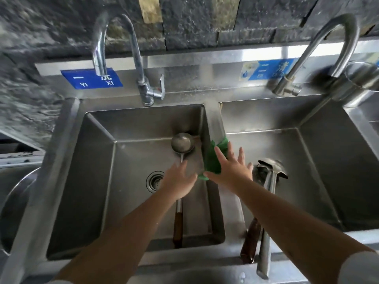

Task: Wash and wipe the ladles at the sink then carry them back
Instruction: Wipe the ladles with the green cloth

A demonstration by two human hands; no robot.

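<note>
A steel ladle (182, 142) with a brown wooden handle lies in the left sink basin (98, 160), bowl toward the back. My left hand (180, 182) hovers over its shaft with relaxed fingers, holding nothing that I can see. A green cloth (213, 160) hangs over the divider between the basins. My right hand (231, 171) rests on it with fingers spread straight. Two more ladles (270, 171) lie in the right basin (328, 160), one with a brown handle, one all steel, their handles sticking over the front rim.
A chrome tap (141, 74) stands behind the left basin and a second tap (320, 54) behind the right one; no water runs. A drain (154, 180) sits in the left basin floor. A steel pot (359, 83) stands at the far right, a round pan (12, 201) at left.
</note>
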